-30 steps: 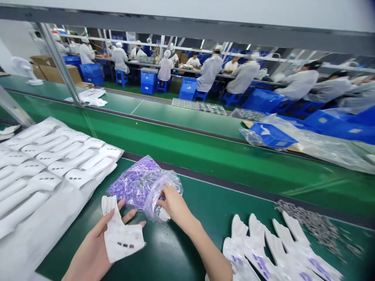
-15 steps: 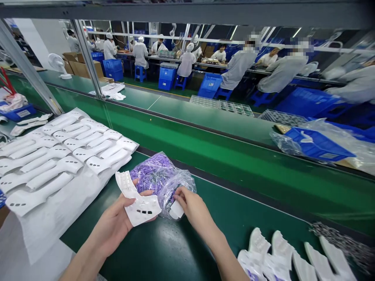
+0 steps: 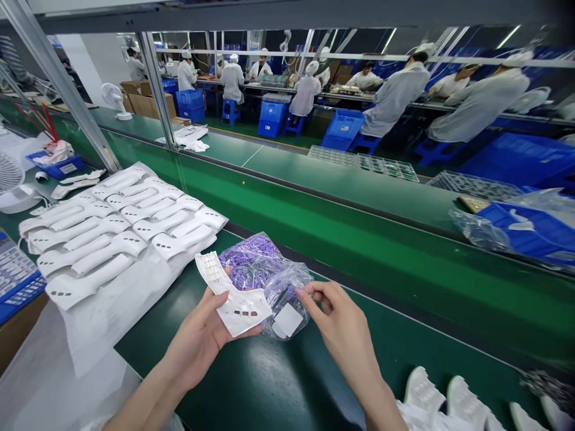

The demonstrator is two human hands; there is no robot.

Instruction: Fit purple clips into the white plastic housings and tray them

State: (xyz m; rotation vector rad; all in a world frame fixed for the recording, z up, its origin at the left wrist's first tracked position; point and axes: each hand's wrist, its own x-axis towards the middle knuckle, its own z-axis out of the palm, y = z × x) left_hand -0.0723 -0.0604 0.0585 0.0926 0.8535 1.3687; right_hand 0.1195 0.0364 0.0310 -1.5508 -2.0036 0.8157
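My left hand [image 3: 200, 341] grips a white plastic shell part [image 3: 233, 299] with three small slots, its inner side facing up. Just behind it lies a clear plastic bag of small purple pieces [image 3: 265, 272] on the dark green bench. My right hand [image 3: 344, 329] hovers beside the bag's open mouth, thumb and fingertips pinched together on something too small to make out. A white label [image 3: 287, 320] shows on the bag near my right fingers.
Rows of white shell parts [image 3: 112, 230] lie on a white sheet at the left. More white parts [image 3: 449, 401] sit at the lower right. A green conveyor [image 3: 359, 239] runs across. Blue bins [image 3: 525, 230], a small fan [image 3: 11, 182] and seated workers in white coats [image 3: 395, 96] fill the back.
My right hand has come out of the bag's mouth and moved right with its fingers pinched. My left hand has brought the white part closer to the bag. The view has shifted left.
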